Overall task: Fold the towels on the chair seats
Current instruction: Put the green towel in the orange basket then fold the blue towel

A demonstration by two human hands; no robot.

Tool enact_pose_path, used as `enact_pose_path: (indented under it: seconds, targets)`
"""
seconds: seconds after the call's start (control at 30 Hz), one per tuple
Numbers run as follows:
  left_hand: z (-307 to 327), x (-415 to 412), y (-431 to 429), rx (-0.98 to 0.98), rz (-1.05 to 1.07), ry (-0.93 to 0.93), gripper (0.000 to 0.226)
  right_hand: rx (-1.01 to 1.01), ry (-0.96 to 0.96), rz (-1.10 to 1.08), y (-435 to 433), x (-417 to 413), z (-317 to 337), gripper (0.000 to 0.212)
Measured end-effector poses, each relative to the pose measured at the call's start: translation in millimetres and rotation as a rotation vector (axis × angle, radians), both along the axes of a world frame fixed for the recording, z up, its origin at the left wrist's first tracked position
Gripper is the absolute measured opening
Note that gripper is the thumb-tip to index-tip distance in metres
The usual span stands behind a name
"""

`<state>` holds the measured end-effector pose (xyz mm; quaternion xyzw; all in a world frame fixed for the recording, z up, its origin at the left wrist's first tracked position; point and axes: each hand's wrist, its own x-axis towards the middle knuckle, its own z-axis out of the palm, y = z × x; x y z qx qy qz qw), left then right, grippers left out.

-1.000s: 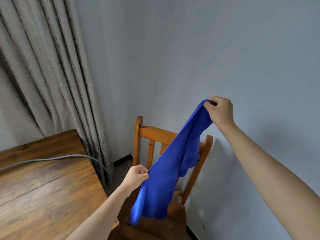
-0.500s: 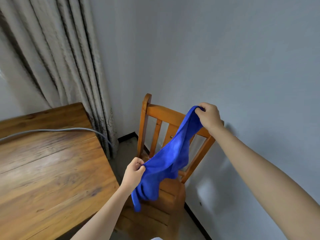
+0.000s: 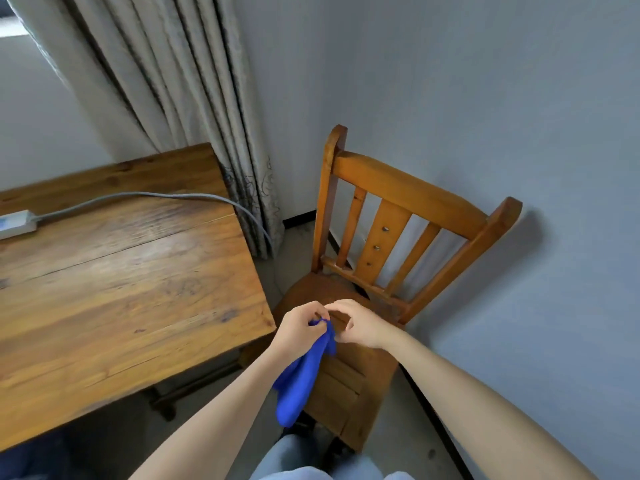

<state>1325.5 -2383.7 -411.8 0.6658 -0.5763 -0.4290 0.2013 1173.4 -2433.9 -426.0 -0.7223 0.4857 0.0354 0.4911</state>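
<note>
Your left hand (image 3: pixel 301 329) pinches the upper end of the blue towel (image 3: pixel 302 382) between thumb and curled fingers, above the middle of the chair seat (image 3: pixel 351 379). Your right hand (image 3: pixel 362 327) sits just beside it, fingers curled, its forefinger reaching across to meet the left hand's fingers at the top of the cloth. Whether the right hand has any hold on the towel cannot be told from this view. The towel hangs bunched and narrow from that pinch. Its long axis runs from the held end, farther from you, down toward its free end, which is nearer you and slightly left, by the near left corner of the seat. Whether the cloth touches the seat is not clear. The wooden chair (image 3: pixel 408 197) stands with its slatted back toward the far right, close to the pale grey wall (image 3: pixel 485 98). To the left of the chair is a wooden table (image 3: pixel 121 289), its right edge near the seat. A grey cable (image 3: pixel 138 195) crosses the far part of the tabletop from a white power strip (image 3: pixel 15 225) at the left edge and drops off the table's far right corner. A beige curtain (image 3: pixel 173 81) hangs behind the table in the far corner. Grey floor (image 3: pixel 294 244) shows between table and chair, and your pale trousers (image 3: pixel 294 457) appear at the near edge.
</note>
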Motion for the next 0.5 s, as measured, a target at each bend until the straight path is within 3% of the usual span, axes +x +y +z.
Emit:
enact_pose_path:
  seconds: [0.1, 0.27, 0.5]
  targets:
    - [-5, 5, 5, 0.023, 0.034, -0.03, 0.013, 0.038, -0.032, -0.074, 9, 7, -17, 0.008]
    - [-35, 18, 45, 0.251, -0.083, -0.184, 0.021, 0.0, -0.193, -0.285, -4, -8, -2, 0.013]
    - [-52, 45, 85, 0.337, 0.129, -0.193, 0.019, -0.1, -0.271, -0.795, -40, -44, -4, 0.013]
